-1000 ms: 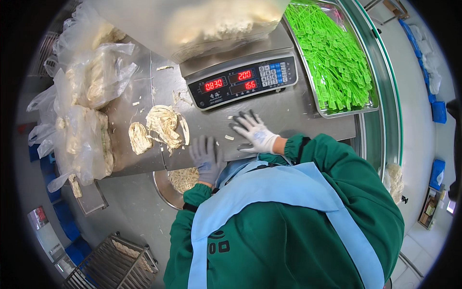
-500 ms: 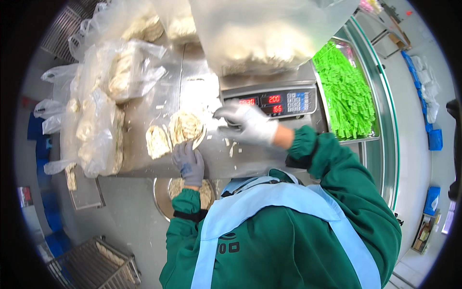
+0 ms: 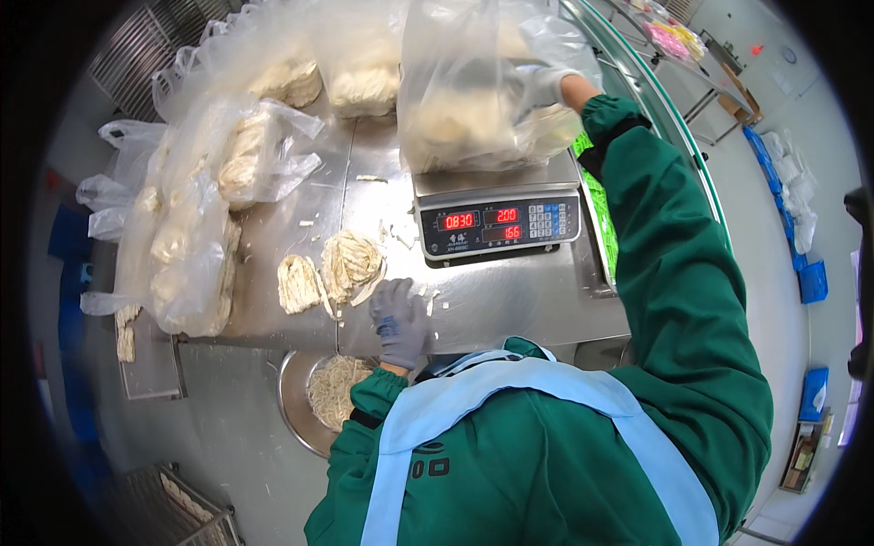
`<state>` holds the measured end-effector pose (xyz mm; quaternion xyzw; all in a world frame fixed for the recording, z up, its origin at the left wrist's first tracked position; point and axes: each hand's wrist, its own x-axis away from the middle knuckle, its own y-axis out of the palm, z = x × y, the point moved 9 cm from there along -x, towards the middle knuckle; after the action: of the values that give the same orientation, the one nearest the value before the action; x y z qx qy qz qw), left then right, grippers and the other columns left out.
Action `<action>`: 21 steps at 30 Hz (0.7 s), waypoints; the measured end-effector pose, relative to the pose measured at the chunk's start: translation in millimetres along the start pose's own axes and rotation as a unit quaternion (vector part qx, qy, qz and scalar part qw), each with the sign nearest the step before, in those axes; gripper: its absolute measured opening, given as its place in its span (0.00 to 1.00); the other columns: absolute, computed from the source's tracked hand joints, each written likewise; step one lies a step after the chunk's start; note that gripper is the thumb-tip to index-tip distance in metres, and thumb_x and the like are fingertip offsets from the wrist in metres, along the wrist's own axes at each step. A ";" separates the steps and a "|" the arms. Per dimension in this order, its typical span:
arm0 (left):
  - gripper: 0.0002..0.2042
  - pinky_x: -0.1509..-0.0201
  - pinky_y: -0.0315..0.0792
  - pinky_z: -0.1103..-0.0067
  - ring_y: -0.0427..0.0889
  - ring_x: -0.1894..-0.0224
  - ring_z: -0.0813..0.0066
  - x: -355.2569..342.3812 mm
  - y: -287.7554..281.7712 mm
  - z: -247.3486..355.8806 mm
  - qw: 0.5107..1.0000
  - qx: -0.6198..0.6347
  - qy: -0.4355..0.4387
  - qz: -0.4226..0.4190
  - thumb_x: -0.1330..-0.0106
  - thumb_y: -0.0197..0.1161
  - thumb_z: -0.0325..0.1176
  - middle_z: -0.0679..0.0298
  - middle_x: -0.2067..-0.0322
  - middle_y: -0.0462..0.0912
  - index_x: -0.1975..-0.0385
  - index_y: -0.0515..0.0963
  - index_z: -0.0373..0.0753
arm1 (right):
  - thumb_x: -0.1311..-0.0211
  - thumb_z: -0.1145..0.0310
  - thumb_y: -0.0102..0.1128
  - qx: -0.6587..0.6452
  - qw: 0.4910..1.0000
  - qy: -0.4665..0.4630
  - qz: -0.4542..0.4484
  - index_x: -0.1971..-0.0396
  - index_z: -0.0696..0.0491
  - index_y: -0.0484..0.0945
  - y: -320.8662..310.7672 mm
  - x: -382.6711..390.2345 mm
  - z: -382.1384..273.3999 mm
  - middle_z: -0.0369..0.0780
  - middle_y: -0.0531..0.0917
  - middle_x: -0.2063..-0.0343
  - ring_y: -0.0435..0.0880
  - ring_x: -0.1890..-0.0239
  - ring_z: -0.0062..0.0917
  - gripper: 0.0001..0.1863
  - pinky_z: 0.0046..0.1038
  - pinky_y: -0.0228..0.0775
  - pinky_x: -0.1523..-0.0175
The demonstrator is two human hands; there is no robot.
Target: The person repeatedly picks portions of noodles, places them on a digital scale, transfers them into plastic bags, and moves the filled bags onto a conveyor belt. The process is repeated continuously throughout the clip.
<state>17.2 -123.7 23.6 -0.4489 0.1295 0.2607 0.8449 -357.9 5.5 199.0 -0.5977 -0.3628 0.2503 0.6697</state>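
Right hand [image 3: 543,87] at clear plastic bag [image 3: 460,127], fingers hidden
Soft-looking; cradle underneath. Left hand [image 3: 399,318], fingers unclenched, at steel table's [image 3: 528,309] near edge.

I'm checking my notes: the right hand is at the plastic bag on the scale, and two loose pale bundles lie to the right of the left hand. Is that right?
Not quite: the head view shows the two loose pale bundles to the left of the left hand. The right hand is at the plastic bag on the scale, as you say.
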 end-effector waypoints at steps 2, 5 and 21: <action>0.15 0.40 0.58 0.61 0.70 0.48 0.54 19.1 -9.4 -26.2 0.998 -0.035 -0.047 0.000 0.41 0.59 0.32 0.54 0.55 0.76 0.54 0.76 0.37 | 0.64 0.48 0.75 0.017 0.997 0.028 0.063 0.45 0.56 0.73 -28.0 16.3 8.2 0.48 0.80 0.52 0.78 0.50 0.41 0.43 0.35 0.69 0.44; 0.13 0.44 0.63 0.60 0.71 0.52 0.49 49.0 -25.1 -53.5 0.991 -0.071 -0.117 0.003 0.38 0.57 0.30 0.49 0.56 0.76 0.56 0.76 0.34 | 0.45 0.59 0.65 -0.022 0.973 0.074 0.220 0.51 0.55 0.77 -94.0 76.0 3.4 0.43 0.84 0.60 0.83 0.61 0.32 0.23 0.28 0.74 0.54; 0.21 0.43 0.71 0.76 0.76 0.48 0.76 29.8 44.2 28.8 0.737 0.571 -0.301 -0.200 0.29 0.55 0.34 0.62 0.49 0.77 0.41 0.66 0.32 | 0.47 0.52 0.71 -0.427 0.886 -0.048 -0.172 0.40 0.58 0.66 228.9 175.2 -211.6 0.47 0.78 0.53 0.78 0.51 0.28 0.39 0.28 0.72 0.47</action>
<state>16.9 -69.8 -4.2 0.2045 -0.0994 0.0843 0.9701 -62.1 46.0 2.2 -0.7413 -0.5638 -0.0197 0.3637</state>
